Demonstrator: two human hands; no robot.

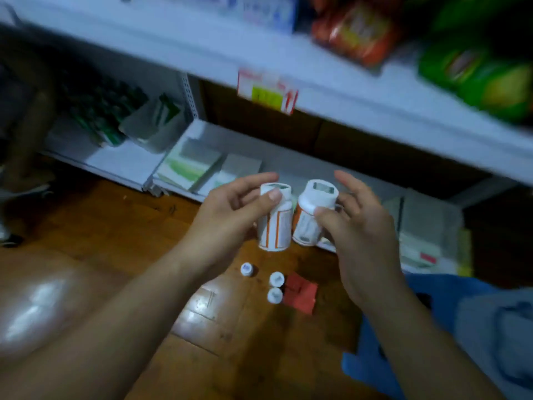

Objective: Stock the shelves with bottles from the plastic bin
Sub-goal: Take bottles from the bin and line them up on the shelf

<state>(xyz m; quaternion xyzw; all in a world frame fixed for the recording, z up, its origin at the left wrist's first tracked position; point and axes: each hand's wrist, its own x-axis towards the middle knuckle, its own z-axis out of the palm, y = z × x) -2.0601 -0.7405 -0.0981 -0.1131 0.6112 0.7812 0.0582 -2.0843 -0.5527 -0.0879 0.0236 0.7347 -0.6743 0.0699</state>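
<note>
Two white bottles are held side by side above the wooden floor (121,226), in front of the low shelf (288,166). The left hand (230,215) pinches the left bottle (275,217) near its cap between thumb and fingers (253,180); the right hand (357,226) pinches the right bottle (313,212) likewise. Three small white bottles (275,287) stand on the floor nearer, beside a red box (301,293).

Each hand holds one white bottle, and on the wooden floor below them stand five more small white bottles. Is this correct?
Not quite: the head view shows three small white bottles on the floor, not five. The left hand and right hand do each hold one white bottle.
</note>
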